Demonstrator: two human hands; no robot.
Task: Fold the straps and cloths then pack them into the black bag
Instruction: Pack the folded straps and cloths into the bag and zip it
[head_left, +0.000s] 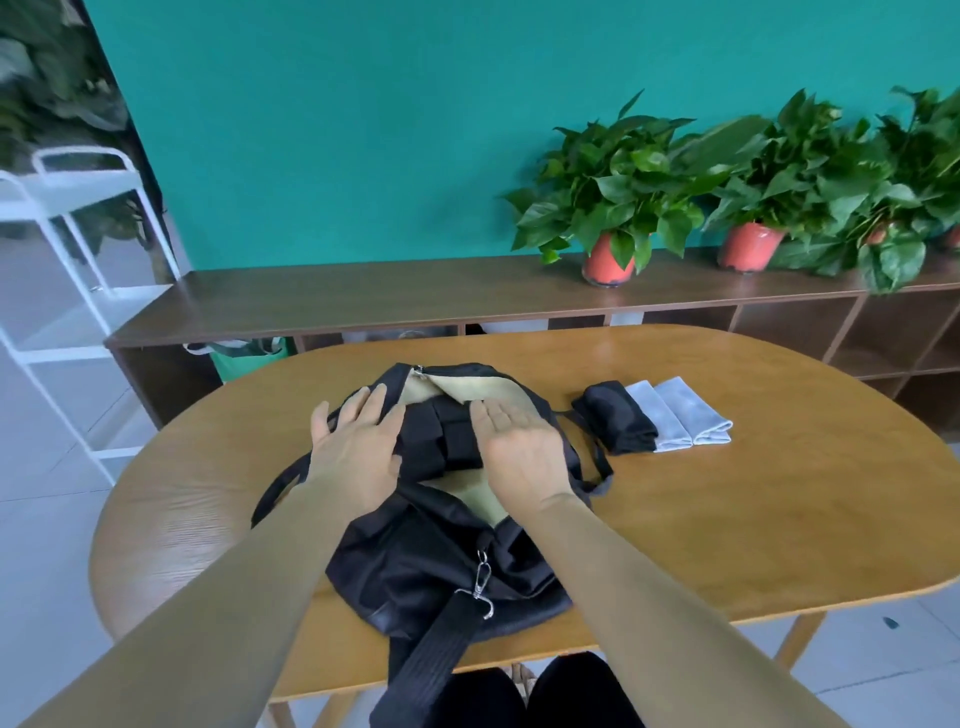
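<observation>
black bag (441, 551) lies unzipped on the tabletop (727, 519), folded straps (439, 441) inside. left hand (353, 452), fingers (363, 410) spread, and right hand (519, 460), fingers straight together, flank them, holding nothing, probably settling them to leave room for the folded cloths (675, 415) waiting beside.

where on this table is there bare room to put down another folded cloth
Widest bare patch: the table right of the black bag, nearer than the black cloth and grey cloths, out to the right end. A smaller one lies left of the bag. The middle is crowded: left hand and right hand over the open bag.
</observation>
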